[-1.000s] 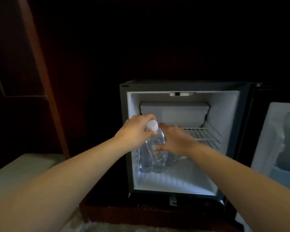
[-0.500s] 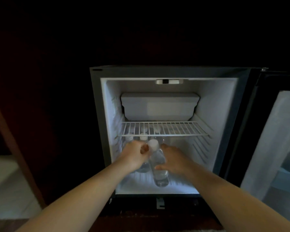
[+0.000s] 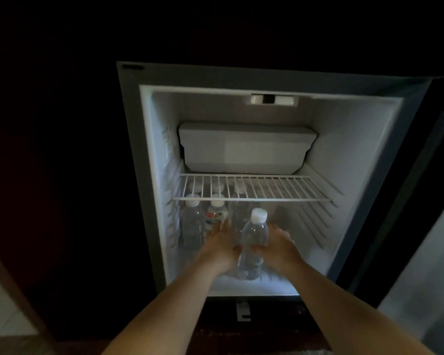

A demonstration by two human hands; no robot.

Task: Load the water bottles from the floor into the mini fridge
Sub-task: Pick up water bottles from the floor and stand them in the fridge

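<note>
Several bottles (image 3: 193, 221) already stand back-left in the mini fridge (image 3: 356, 149), while the left hand (image 3: 221, 248) and right hand (image 3: 280, 245) each have a closed grip round another bottle (image 3: 253, 237) upright on its floor; any remaining are out of sight.

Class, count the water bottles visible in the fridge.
6: held bottle between left hand and right hand; two front-left bottles; one bottle behind; two blurry caps under the shelf; others may hide.
</note>
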